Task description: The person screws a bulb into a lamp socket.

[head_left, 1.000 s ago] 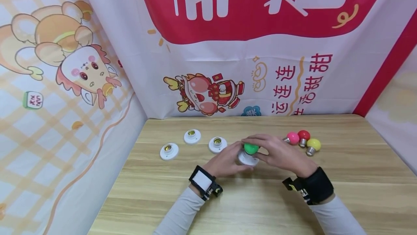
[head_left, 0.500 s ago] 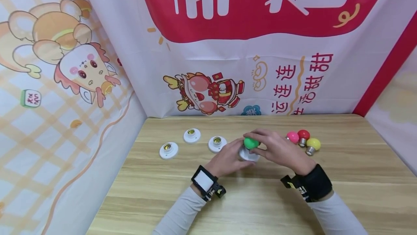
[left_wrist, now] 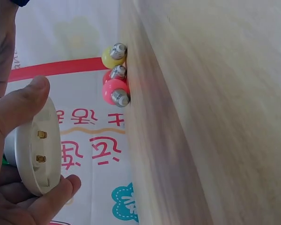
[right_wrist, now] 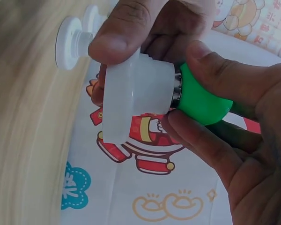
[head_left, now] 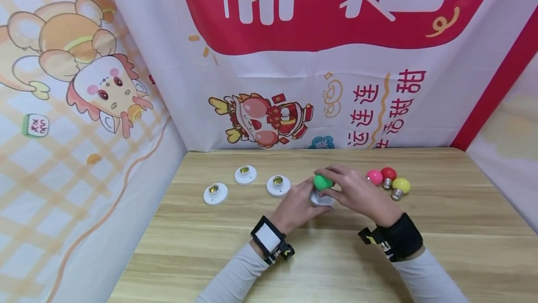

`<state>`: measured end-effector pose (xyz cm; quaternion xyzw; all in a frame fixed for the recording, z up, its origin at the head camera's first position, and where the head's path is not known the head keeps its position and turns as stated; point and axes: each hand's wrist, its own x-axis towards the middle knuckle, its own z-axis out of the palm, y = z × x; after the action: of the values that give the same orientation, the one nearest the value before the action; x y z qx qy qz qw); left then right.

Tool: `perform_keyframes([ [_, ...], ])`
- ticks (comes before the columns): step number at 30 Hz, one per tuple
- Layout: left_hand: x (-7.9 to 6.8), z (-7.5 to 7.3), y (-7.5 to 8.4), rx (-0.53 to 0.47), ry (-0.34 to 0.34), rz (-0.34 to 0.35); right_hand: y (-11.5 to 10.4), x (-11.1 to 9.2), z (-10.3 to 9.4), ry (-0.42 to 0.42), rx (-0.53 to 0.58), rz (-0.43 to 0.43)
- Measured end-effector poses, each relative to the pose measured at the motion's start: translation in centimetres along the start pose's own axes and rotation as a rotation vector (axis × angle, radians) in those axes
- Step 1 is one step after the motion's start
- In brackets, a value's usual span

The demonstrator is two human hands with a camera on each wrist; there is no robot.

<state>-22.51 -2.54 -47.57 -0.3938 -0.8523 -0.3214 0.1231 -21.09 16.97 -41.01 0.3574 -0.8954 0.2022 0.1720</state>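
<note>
My left hand (head_left: 296,206) grips a white round lamp socket (right_wrist: 119,101) by its rim, lifted off the table. In the left wrist view the underside of this socket (left_wrist: 40,145) shows two brass contacts. A green light bulb (right_wrist: 203,101) sits in the socket's mouth, with a narrow band of its metal base visible. My right hand (head_left: 357,193) holds the green bulb between thumb and fingers. How far the bulb is screwed in is hidden inside the socket.
Three more white lamp sockets stand left of my hands, the nearest socket (head_left: 278,185) close to my left hand. On the right lie a pink bulb (head_left: 374,177), a red bulb (head_left: 388,174) and a yellow bulb (head_left: 400,186). A printed cloth (head_left: 260,69) hangs behind the table.
Both hands have lifted the socket and green bulb slightly. The right fingers have shifted around the bulb. The loose sockets and other bulbs stay in place.
</note>
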Motion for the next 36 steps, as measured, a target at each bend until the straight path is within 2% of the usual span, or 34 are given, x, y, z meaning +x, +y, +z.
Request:
perform_keyframes([
  [8,0.0,0.1,-0.1,0.028,-0.007,-0.016,0.3,0.0,0.5,0.043,0.004,0.021],
  [14,-0.2,-0.1,-0.1,0.051,-0.074,-0.080,0.5,-0.4,0.7,0.075,0.020,0.028],
  [17,-0.2,-0.2,-0.1,0.095,-0.097,-0.091,0.7,-0.7,0.7,0.072,0.021,0.034],
  [21,-0.1,-0.1,-0.1,0.129,-0.091,-0.083,0.8,-1.2,0.6,0.057,0.020,0.039],
  [29,0.3,0.8,-0.3,0.097,-0.081,-0.059,1.5,-2.5,0.4,0.039,0.019,0.047],
  [36,0.8,2.1,-0.3,0.086,-0.135,-0.063,2.6,-3.5,0.6,0.025,0.002,0.041],
])
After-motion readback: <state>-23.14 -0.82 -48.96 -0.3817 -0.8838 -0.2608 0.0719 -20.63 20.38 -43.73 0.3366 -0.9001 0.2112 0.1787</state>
